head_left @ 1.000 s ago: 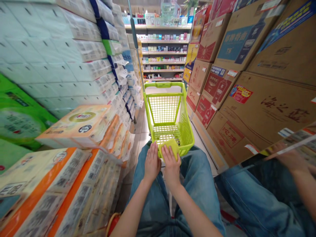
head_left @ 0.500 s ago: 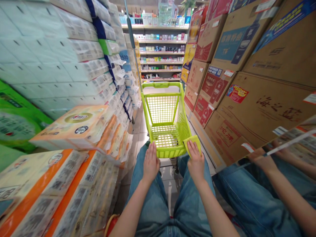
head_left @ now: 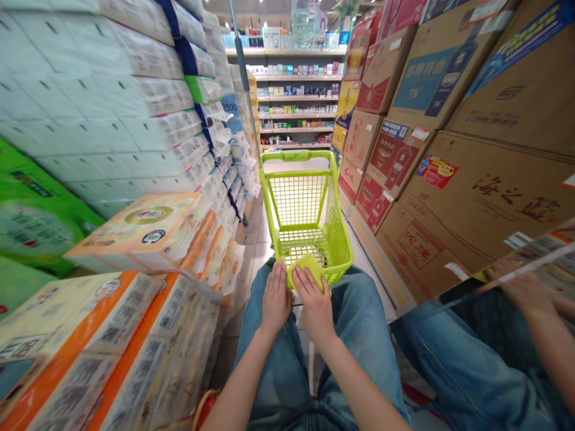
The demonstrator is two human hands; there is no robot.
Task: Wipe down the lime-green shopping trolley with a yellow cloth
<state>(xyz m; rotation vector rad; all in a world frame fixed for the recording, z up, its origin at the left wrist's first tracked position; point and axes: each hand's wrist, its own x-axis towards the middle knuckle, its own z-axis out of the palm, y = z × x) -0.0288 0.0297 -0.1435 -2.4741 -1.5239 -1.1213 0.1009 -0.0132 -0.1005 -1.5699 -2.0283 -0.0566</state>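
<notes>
Yellow cloth on the green basket

The basket is right in front of me, just past my knees. It has lots of little holes, and I can see the floor through them. The cloth lies on the near edge, a bit left of the middle.

My right hand is flat on top of the cloth, with its long fingers a little apart. I can't tell if my thumb pinches it from under. My left hand is flat too, with its fingers straight and close together. Its tips touch the near edge, just beside the cloth, and it has hold of nothing that I can see.

I'm wearing blue jeans. On my left are tall piles of tissue packs. On my right are big brown boxes, and a shiny panel shows my jeans again. Far ahead, shelves hold many small things.
</notes>
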